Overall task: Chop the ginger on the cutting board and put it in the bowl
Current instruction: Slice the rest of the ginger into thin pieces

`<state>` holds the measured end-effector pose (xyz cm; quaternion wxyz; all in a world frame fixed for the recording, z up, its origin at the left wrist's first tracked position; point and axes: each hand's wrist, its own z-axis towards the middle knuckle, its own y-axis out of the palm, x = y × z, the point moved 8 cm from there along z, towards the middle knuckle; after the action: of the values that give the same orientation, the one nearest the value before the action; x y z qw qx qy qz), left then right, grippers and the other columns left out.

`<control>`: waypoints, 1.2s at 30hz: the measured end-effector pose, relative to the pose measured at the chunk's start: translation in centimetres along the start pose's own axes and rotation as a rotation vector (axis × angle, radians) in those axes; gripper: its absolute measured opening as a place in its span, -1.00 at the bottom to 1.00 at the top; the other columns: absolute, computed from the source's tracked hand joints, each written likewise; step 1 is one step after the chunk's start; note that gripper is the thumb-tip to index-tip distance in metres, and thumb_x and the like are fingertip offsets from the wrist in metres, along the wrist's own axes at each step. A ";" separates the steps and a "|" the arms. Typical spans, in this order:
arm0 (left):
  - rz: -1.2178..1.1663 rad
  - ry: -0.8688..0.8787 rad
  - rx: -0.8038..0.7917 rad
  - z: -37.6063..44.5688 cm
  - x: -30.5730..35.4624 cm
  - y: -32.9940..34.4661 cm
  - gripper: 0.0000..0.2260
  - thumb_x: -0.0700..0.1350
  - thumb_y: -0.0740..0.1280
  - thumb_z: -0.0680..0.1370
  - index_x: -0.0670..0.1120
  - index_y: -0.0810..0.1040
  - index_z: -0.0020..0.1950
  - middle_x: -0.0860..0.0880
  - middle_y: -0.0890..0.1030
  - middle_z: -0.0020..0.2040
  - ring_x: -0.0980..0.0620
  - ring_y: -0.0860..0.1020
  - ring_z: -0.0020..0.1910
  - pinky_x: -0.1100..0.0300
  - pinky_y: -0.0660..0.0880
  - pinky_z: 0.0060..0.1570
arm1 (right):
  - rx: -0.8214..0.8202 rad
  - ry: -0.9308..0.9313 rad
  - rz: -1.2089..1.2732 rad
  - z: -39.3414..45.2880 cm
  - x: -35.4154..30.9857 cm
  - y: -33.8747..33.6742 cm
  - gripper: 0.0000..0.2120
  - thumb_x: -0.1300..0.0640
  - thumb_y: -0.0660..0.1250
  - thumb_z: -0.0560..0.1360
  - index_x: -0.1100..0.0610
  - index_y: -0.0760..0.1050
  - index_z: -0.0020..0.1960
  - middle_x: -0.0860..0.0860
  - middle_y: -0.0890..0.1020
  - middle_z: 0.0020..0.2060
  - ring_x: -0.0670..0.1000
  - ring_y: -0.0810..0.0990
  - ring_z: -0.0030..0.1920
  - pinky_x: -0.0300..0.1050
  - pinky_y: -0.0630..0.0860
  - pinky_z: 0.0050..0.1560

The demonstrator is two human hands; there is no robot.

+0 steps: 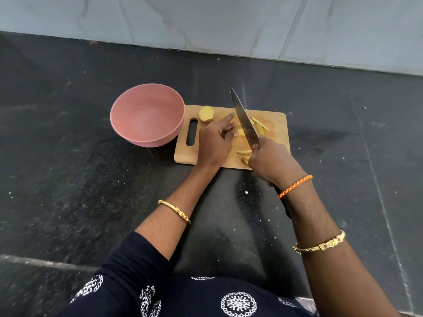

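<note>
2 hands are at work over the dark tabletop (68, 156). Farthest left sits the pink bowl (147, 115), its right side touching the left end of the wooden cutting board (278, 124). At the board's far left corner, just beyond the handle slot, lies 1 uncut chunk of ginger (206, 113). My left hand (215, 143) rests on the board with its forefinger stretched out and the other fingers curled onto the ginger piece (240, 132) being cut. Right beside them stands the knife (243, 117), blade angled away to the far left, its handle gripped firmly by the fingers of my right hand (272, 159). Thin ginger slices (259, 123) lie to the right of the blade, with more near my right hand.
</note>
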<state>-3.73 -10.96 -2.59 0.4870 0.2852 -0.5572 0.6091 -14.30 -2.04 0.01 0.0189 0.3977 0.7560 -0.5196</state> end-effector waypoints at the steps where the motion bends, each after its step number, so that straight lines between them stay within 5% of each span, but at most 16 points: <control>1: 0.001 0.000 0.001 0.0 0.0 0.0 -0.59 -0.32 0.42 0.44 -0.21 0.50 0.28 -0.13 0.64 0.10 0.10 0.60 0.09 0.47 0.39 0.12 | -0.004 0.004 0.000 0.0 -0.1 0.0 -0.72 0.16 0.10 0.58 0.16 0.34 0.27 0.17 0.50 -0.06 0.21 0.60 -0.02 0.05 0.59 -0.06; 8: 0.022 0.008 0.016 0.0 0.2 -0.2 -0.60 -0.33 0.42 0.43 -0.23 0.50 0.26 -0.17 0.64 0.07 0.08 0.60 0.07 0.66 0.32 0.03 | -0.076 0.049 -0.017 -0.7 0.3 1.1 -0.71 0.18 0.12 0.57 0.22 0.37 0.27 0.25 0.54 0.06 0.24 0.59 0.05 0.04 0.56 0.01; 13: 0.020 -0.005 0.014 -0.1 0.2 -0.2 -0.57 -0.32 0.43 0.43 -0.21 0.48 0.29 -0.15 0.65 0.08 0.08 0.61 0.07 0.65 0.32 0.04 | -0.134 0.083 0.005 -2.0 0.5 0.2 -0.75 0.19 0.08 0.58 0.22 0.34 0.22 0.25 0.54 0.03 0.17 0.53 -0.14 0.03 0.58 -0.09; 23: -0.012 -0.007 0.011 -0.1 0.3 -0.4 -0.53 -0.32 0.44 0.42 -0.16 0.48 0.31 -0.12 0.66 0.06 0.11 0.61 0.05 0.23 0.51 0.16 | -0.004 0.009 0.019 -3.7 0.1 -0.5 -0.78 0.08 0.03 0.62 0.14 0.36 0.14 0.16 0.51 -0.06 0.20 0.59 -0.08 0.11 0.60 -0.04; 36: -0.003 -0.001 -0.007 -0.1 0.6 -0.5 -0.53 -0.32 0.42 0.43 -0.16 0.46 0.33 -0.13 0.64 0.10 0.10 0.60 0.09 0.23 0.50 0.17 | 0.041 0.040 0.008 -4.5 1.5 0.8 -0.81 0.09 0.04 0.58 0.12 0.35 0.09 0.19 0.56 -0.08 0.26 0.61 -0.08 0.20 0.60 -0.06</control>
<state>-3.48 -10.71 -1.95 0.4886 0.2845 -0.5592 0.6064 -13.05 2.56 0.82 -0.0022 0.4115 0.7437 -0.5268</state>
